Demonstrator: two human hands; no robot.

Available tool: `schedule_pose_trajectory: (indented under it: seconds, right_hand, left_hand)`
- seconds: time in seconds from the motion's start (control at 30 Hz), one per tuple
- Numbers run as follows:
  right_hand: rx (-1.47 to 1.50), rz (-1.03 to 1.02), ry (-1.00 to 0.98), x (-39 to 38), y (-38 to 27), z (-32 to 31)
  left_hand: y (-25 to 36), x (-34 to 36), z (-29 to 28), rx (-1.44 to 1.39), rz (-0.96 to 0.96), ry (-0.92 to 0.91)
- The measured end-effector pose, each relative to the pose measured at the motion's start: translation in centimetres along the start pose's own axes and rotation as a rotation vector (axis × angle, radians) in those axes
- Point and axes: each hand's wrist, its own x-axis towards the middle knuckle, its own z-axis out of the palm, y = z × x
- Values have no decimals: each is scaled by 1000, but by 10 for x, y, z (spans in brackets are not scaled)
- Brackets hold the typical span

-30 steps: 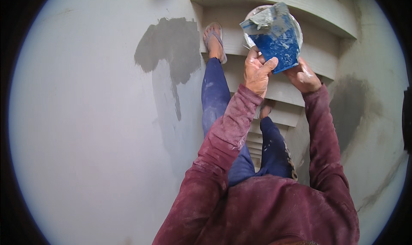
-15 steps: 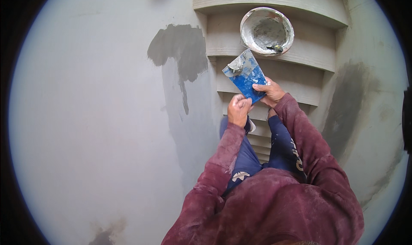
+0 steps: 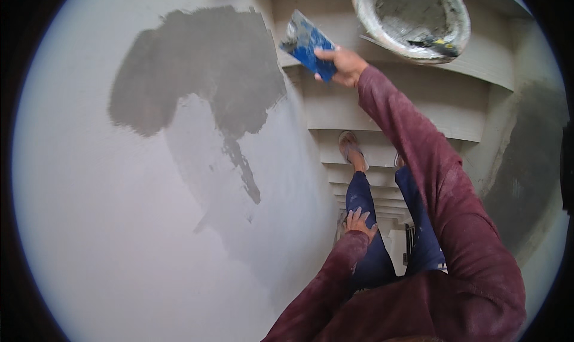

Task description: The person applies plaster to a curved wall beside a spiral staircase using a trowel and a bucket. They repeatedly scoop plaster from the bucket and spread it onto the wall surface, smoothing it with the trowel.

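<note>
My right hand (image 3: 342, 65) is closed around a broad blue putty blade (image 3: 310, 46), thumb on its upper face. Grey filler sticks to the blade's far left end, which is close to the wall (image 3: 95, 180). A large dark grey damp-looking patch (image 3: 197, 49) spreads over that wall, left of the blade, with a narrow streak running down from it. Fingers apart, my left hand (image 3: 360, 223) lies on my left leg, near the knee, and holds nothing.
A filler-smeared bucket (image 3: 366, 20) stands on a stair at the upper right, with a yellow-and-black-handled tool (image 3: 441, 46) inside. Pale steps (image 3: 394, 105) descend beneath me. Another dark patch (image 3: 526, 168) marks the right-hand wall.
My right hand has carried the blade up and left toward the wall. My left hand has let go and dropped to my leg. Bucket and wall patch appear larger.
</note>
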Motion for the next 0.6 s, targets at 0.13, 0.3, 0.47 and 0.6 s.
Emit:
schedule_pose_trajectory:
  seconds: [0.13, 0.3, 0.47, 0.6]
  right_hand:
    - [-33, -56, -9, 55, -6, -12]
    - [-242, -155, 95, 82, -21, 2]
    - [-545, -161, 194, 97, -20, 15]
    - [-754, -250, 290, 108, -18, 30]
  left_hand:
    - [-17, 18, -5, 18, 27, -23]
    - [-34, 20, -10, -9, 59, -26]
    - [-44, 22, -16, -25, 73, -34]
    - [-51, 25, -13, -73, 71, -50]
